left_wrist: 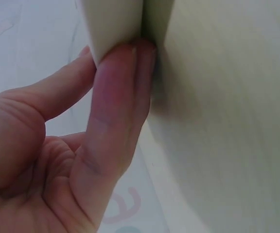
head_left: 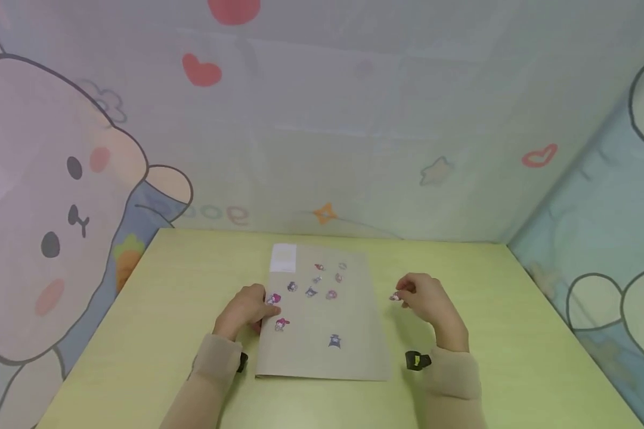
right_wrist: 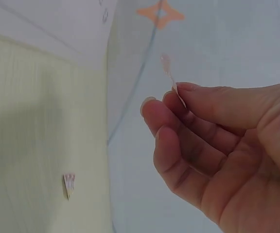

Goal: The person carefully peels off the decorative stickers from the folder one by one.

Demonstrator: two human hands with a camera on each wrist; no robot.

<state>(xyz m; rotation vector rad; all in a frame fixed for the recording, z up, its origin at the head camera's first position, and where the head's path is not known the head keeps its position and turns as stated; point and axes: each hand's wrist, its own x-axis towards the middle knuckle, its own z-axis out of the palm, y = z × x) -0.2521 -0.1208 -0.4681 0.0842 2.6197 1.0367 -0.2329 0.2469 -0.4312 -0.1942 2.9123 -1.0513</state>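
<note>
Sticker (head_left: pixel 394 297) is pinched between thumb and index finger of the right hand (head_left: pixel 426 300), basically zero gap, other fingers loosely curled. It pokes out left of those fingertips, folder side; the right wrist view shows it edge-on, long axis running up from the pinch, leaning a bit left. Left hand (head_left: pixel 242 310) has the folder (head_left: pixel 311 359) by its left edge, thumb on top, fingers against the edge below. Folder's long axis runs away from the person. My count: one sticker held, ten on the folder between both hands, one white label (head_left: pixel 283 258) beyond the left fingers, one small scrap (right_wrist: pixel 69 185) on the table (right_wrist: pixel 18 160), apart from the right fingers.
</note>
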